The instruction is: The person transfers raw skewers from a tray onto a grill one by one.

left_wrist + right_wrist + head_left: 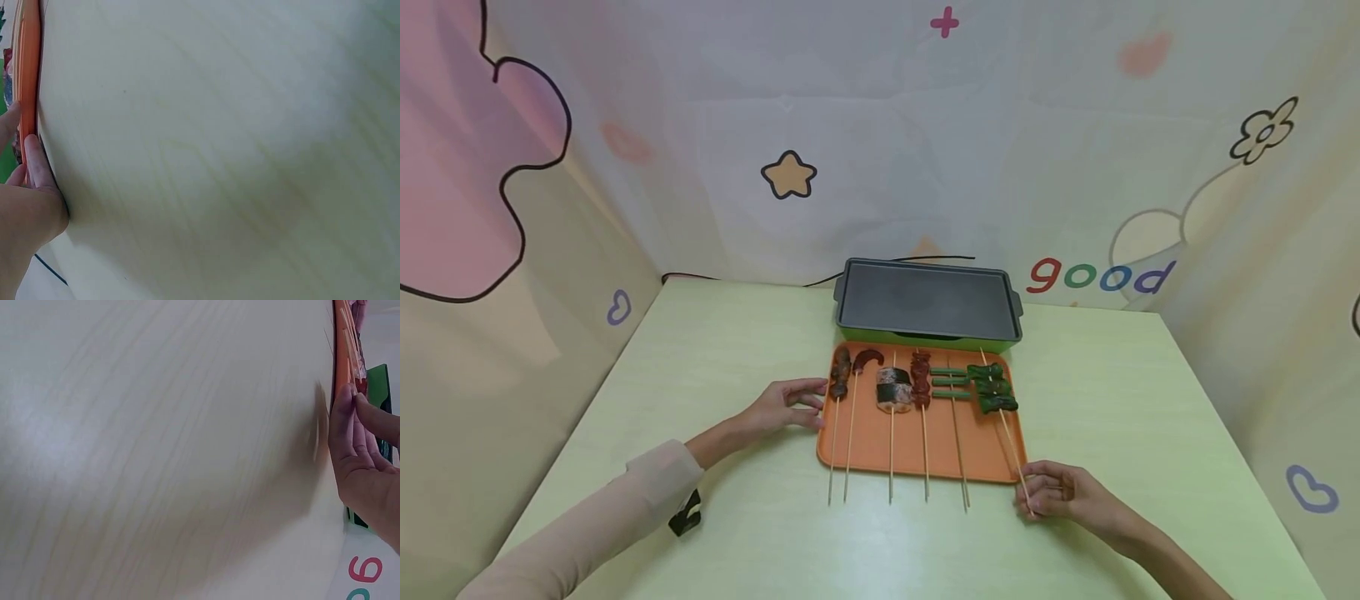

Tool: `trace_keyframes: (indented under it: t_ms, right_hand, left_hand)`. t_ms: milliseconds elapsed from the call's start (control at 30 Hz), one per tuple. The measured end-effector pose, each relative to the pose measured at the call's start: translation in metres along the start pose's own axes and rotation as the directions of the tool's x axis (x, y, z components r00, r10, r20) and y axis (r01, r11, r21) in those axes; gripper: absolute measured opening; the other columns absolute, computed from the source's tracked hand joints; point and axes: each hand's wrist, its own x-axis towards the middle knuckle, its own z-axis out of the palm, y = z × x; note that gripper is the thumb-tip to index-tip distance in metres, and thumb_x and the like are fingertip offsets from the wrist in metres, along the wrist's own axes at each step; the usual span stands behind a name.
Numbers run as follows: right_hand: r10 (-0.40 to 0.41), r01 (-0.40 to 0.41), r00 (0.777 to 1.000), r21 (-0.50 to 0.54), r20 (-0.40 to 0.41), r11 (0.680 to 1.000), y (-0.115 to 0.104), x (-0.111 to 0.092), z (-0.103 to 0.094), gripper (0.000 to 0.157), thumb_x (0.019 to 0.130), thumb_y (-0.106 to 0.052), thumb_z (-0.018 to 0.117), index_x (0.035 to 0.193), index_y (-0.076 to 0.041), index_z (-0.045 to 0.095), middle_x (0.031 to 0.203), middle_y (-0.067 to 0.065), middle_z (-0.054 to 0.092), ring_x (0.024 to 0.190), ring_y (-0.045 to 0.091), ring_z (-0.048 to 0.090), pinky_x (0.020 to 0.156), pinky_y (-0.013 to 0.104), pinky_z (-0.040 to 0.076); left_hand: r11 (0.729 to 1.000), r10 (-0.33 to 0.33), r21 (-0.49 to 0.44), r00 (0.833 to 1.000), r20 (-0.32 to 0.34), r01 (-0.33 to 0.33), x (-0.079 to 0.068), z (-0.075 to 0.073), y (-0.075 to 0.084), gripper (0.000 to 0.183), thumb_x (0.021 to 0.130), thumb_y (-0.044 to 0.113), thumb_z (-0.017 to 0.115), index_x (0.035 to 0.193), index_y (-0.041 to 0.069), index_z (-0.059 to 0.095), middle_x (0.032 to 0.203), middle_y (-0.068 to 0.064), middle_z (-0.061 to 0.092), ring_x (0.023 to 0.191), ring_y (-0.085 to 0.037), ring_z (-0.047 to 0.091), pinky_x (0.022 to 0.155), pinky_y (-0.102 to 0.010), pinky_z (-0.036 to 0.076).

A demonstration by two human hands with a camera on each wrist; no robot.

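Note:
An orange tray (pixel 865 450) lies on the table with several toy food skewers on it, their sticks jutting past its front edge. At the right end is a skewer of dark green pieces (pixel 992 387), its stick pinched near the lower end by the thumb and fingers of my right hand (pixel 1067 496), by the tray's front right corner. My left hand (pixel 782 406) is at the left rim, fingers extended and fingertips touching it. Nearest that hand are a brown skewer (pixel 840 373) and a curved dark red one (pixel 868 358).
Directly behind the tray stands a grey griddle (pixel 928 300) on a green base, with a black cord (pixel 932 257) behind it. Printed cloth (pixel 880 192) walls in the back and sides. A small black object (pixel 685 514) shows beside the left sleeve (pixel 647 492).

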Motion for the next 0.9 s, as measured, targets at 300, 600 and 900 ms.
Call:
trace_keyframes:
  t_ms: [300, 600, 900]
  right_hand:
    - [-0.085, 0.085, 0.996, -0.116, 0.004, 0.990, -0.005, 0.006, 0.003, 0.056, 0.100, -0.002, 0.060, 0.140, 0.026, 0.032, 0.115, -0.001, 0.073, 0.104, 0.005, 0.069, 0.088, 0.020, 0.058]
    - [-0.164, 0.153, 0.986, -0.183, -0.044, 0.971, -0.014, 0.025, 0.007, 0.053, 0.100, -0.001, 0.060, 0.141, 0.023, 0.036, 0.113, 0.003, 0.071, 0.100, 0.007, 0.071, 0.086, 0.028, 0.061]
    - [-0.172, 0.129, 0.974, -0.263, -0.149, 0.956, -0.030, 0.048, 0.004, 0.055, 0.100, -0.003, 0.062, 0.143, 0.020, 0.038, 0.113, 0.002, 0.071, 0.099, 0.003, 0.069, 0.086, 0.019, 0.058]
  left_hand:
    - [1.000, -0.003, -0.007, 1.000, -0.011, 0.003, 0.000, 0.001, 0.000, 0.069, 0.087, 0.002, 0.079, 0.150, -0.001, 0.049, 0.143, -0.024, 0.058, 0.110, -0.012, 0.064, 0.091, -0.020, 0.055]
    - [1.000, -0.001, -0.007, 1.000, -0.006, 0.001, 0.000, 0.001, 0.000, 0.069, 0.087, 0.003, 0.078, 0.150, -0.001, 0.048, 0.144, -0.023, 0.058, 0.111, -0.013, 0.064, 0.092, -0.020, 0.056]
    - [1.000, -0.009, -0.001, 1.000, -0.019, 0.009, -0.002, 0.001, 0.001, 0.069, 0.088, 0.003, 0.078, 0.149, -0.001, 0.049, 0.142, -0.023, 0.059, 0.111, -0.014, 0.064, 0.092, -0.020, 0.055]
